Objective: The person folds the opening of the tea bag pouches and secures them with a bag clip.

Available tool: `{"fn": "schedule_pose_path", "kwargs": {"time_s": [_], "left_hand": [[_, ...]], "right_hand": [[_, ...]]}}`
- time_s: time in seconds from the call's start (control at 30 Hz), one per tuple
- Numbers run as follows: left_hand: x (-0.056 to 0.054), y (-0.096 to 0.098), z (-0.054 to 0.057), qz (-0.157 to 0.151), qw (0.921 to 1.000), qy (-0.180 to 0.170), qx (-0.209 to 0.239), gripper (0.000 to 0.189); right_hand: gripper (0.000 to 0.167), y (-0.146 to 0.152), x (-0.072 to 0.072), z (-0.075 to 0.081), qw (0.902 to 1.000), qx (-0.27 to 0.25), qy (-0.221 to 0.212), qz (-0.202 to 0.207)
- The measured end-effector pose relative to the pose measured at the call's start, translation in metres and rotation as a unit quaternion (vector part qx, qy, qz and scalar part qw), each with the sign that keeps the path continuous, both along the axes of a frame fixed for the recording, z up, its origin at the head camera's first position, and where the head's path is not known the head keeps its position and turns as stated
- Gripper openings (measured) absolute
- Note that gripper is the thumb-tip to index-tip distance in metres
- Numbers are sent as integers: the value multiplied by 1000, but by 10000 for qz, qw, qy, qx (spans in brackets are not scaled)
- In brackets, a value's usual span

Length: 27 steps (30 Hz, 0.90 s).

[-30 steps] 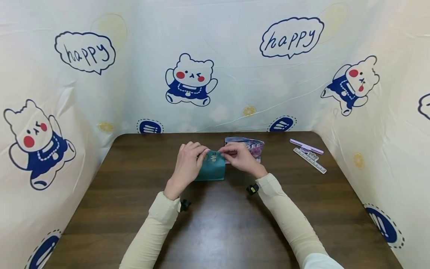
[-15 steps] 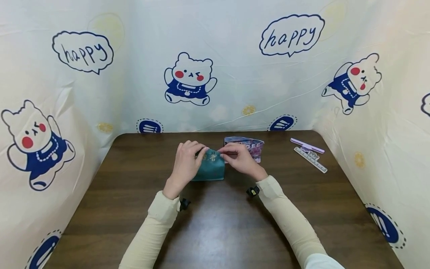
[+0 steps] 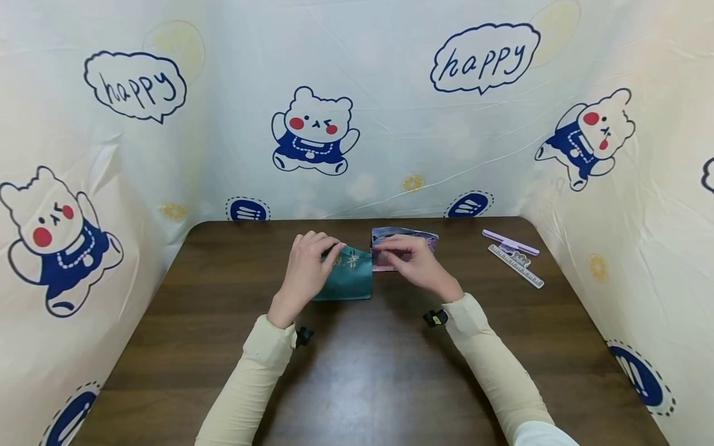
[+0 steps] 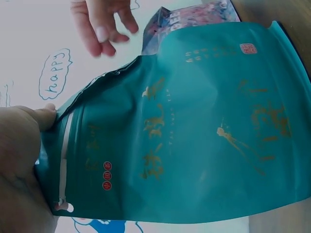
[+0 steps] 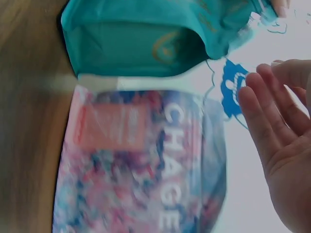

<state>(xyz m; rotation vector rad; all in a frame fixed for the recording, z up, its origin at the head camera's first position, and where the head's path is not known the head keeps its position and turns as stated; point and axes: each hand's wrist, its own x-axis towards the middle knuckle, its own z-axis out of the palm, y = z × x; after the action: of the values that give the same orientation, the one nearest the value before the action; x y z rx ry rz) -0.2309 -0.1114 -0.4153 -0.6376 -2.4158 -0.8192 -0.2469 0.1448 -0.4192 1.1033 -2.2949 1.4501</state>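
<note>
A teal foil tea pouch with gold characters stands on the table in the middle of the head view. My left hand pinches its upper left corner between thumb and fingers; the left wrist view shows the white zip strip of the pouch close to that thumb. My right hand is apart from the pouch, off to its right, and its fingers are extended and slightly bent around nothing. Behind that hand stands a pink and purple patterned pouch with large white letters.
Toward the table's back right lie a purple bar-shaped sealing clip and a pale, ruler-like clip, side by side. The brown wooden table ends at a printed cloth backdrop behind and on both sides.
My right hand has let go of the teal pouch's top right corner and moved right, in front of the patterned pouch. The left hand keeps its pinch, and the pouch's top edge has spread out.
</note>
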Motion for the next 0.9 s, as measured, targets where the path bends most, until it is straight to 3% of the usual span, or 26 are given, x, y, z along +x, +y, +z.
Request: {"fn": "schedule_pose_path", "kwargs": {"time_s": [0.33,0.53,0.67,0.9], "left_hand": [[-1,-2,-2,-98,9999,79,47,15],[-1,-2,-4,-99,9998,152,69,16],[-1,-2,-5,-75,9998,174,87,18],[-1,-2,-6,-65,9997,211,101,19]], "right_hand": [[20,53,1,-1,9976,-73,-87,-677],[19,99,-20,-35,9893,-4,-199,-1448],[20,134,-30,-49,9787,238,-402,-2001],[20,188,-34,-59,9510,1216,-681,-2761]]}}
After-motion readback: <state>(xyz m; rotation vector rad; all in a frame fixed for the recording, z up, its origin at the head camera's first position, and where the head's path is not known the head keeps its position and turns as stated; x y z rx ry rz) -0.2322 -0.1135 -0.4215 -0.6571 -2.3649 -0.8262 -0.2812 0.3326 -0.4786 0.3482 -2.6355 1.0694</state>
